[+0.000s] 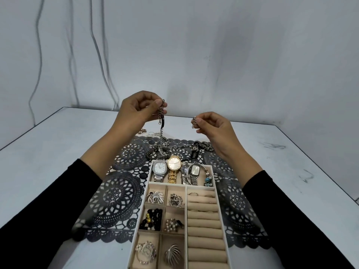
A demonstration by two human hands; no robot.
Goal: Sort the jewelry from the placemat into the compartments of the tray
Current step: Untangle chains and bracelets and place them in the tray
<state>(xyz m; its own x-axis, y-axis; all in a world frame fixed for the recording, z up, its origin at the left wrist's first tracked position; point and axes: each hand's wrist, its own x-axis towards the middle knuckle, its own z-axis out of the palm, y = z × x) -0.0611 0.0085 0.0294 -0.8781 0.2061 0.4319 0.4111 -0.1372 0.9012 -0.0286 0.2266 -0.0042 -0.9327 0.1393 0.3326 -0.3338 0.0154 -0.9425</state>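
My left hand (138, 109) is raised above the placemat and pinches a silver chain with a black piece (161, 115), which hangs down to a heap of chains (158, 150) on the mat. My right hand (212, 127) pinches a small bunch of silver chain (194, 122) at the same height. The black lace placemat (120, 193) lies on the table under a beige jewelry tray (147, 186). The tray's far compartment holds several watches (172, 167); small left compartments hold brooches, black beads and pearls; ring rolls (206, 226) fill the right side.
More dark chains and a pendant (196, 148) lie on the mat behind the tray. Some rings and a thin chain (149, 133) sit on the white table beyond the mat's left corner. A grey wall with hanging cables stands behind the table.
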